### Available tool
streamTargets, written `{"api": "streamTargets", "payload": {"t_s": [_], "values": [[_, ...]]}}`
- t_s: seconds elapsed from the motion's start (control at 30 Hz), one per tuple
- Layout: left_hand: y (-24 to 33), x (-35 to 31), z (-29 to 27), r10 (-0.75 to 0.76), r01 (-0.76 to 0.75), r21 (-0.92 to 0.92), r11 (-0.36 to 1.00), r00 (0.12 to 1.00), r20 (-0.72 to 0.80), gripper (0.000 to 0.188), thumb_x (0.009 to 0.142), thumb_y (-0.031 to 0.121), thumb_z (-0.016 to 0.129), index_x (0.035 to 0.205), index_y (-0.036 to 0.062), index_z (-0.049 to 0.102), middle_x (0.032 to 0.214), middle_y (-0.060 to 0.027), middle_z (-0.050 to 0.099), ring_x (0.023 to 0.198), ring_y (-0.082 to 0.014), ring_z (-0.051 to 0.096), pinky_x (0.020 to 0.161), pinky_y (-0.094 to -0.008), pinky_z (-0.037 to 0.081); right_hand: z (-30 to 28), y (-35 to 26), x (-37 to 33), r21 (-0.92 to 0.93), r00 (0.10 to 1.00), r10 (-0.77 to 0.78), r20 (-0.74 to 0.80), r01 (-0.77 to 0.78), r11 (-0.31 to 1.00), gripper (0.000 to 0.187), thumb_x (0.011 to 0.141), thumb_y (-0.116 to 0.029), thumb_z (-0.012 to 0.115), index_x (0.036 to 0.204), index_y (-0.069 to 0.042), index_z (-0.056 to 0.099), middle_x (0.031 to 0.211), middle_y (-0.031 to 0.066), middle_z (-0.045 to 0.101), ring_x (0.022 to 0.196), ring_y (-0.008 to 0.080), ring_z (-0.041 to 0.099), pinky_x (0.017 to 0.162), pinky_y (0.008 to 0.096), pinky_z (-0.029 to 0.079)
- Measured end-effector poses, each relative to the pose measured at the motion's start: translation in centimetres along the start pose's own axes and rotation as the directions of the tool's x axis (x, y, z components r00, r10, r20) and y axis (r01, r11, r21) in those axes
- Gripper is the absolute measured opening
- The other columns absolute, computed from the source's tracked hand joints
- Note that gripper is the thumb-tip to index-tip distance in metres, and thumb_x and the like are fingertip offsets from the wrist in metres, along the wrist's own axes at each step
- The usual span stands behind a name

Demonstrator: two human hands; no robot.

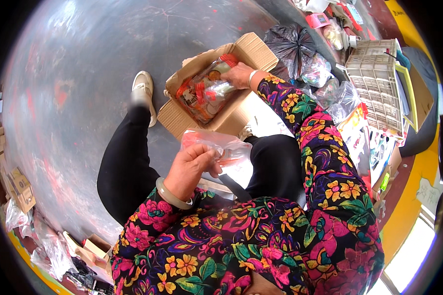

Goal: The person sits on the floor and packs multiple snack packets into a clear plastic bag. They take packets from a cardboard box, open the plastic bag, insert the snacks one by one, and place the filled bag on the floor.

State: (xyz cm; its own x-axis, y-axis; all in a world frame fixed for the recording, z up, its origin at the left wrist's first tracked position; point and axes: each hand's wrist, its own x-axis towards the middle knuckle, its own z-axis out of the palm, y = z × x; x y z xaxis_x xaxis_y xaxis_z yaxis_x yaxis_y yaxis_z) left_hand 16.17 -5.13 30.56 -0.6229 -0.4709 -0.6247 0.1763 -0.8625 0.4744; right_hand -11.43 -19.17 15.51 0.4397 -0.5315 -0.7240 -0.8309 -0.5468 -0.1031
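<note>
My left hand (189, 164) is closed, thumb over bent fingers, on a clear plastic bag (231, 150) with a reddish tint at one side. It is held above my lap, just on the near side of an open cardboard box (241, 110). My right hand (238, 75) reaches into the box from its right side. Its fingers are curled on a clear plastic packet (216, 91) with pale contents; the fingertips are partly hidden. Beneath it, several red and clear printed packets (189, 96) fill the box. The box flaps are spread outward.
A black garbage bag (290, 46) and clear bags of small items lie right of the box. Beyond them stands a pale plastic crate (374, 81). Small cartons (20, 189) and clear plastic bags line the left edge. My shoe (142, 86) rests on the grey floor (74, 123).
</note>
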Motion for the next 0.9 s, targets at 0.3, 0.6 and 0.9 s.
{"api": "streamTargets", "payload": {"t_s": [0.3, 0.6, 0.9], "values": [[0.2, 0.1, -0.3, -0.010, 0.010, 0.004, 1.000, 0.999, 0.034, 0.018, 0.089, 0.015, 0.046, 0.088, -0.0009, 0.054, 0.068, -0.0070, 0.057, 0.063, -0.0135, 0.054, 0.062, -0.0241, 0.043, 2.9, 1.6, 7.7, -0.041, 0.998, 0.039, 0.045, -0.037, 0.998, 0.049, 0.075, -0.007, 0.050, 0.122, -0.014, 0.043, 0.103, 0.0121, 0.058, 0.102, 0.0286, 0.053, 0.084, 0.0374, 0.043], [0.4, -0.2, -0.7, -0.022, 0.021, 0.012, 1.000, 0.999, 0.026, 0.019, 0.089, 0.015, 0.045, 0.088, -0.0011, 0.054, 0.068, -0.0075, 0.057, 0.063, -0.0139, 0.054, 0.062, -0.0244, 0.043, 1.5, -1.2, 2.8, -0.169, 0.954, -0.034, -0.298, -0.018, 0.985, 0.046, 0.070, -0.011, 0.054, 0.116, -0.013, 0.049, 0.116, 0.0076, 0.048, 0.112, 0.0263, 0.041, 0.092, 0.0386, 0.033], [0.6, -0.4, -0.5, -0.042, 0.042, 0.023, 0.999, 0.999, 0.034, 0.019, 0.089, 0.016, 0.046, 0.087, -0.0009, 0.055, 0.068, -0.0073, 0.058, 0.063, -0.0138, 0.055, 0.062, -0.0245, 0.044, 3.0, -2.2, -0.4, -0.210, 0.977, -0.081, -0.195, 0.039, 0.977, 0.038, 0.069, -0.014, 0.056, 0.107, -0.013, 0.053, 0.093, 0.0053, 0.058, 0.093, 0.0224, 0.055, 0.078, 0.0352, 0.038]]}}
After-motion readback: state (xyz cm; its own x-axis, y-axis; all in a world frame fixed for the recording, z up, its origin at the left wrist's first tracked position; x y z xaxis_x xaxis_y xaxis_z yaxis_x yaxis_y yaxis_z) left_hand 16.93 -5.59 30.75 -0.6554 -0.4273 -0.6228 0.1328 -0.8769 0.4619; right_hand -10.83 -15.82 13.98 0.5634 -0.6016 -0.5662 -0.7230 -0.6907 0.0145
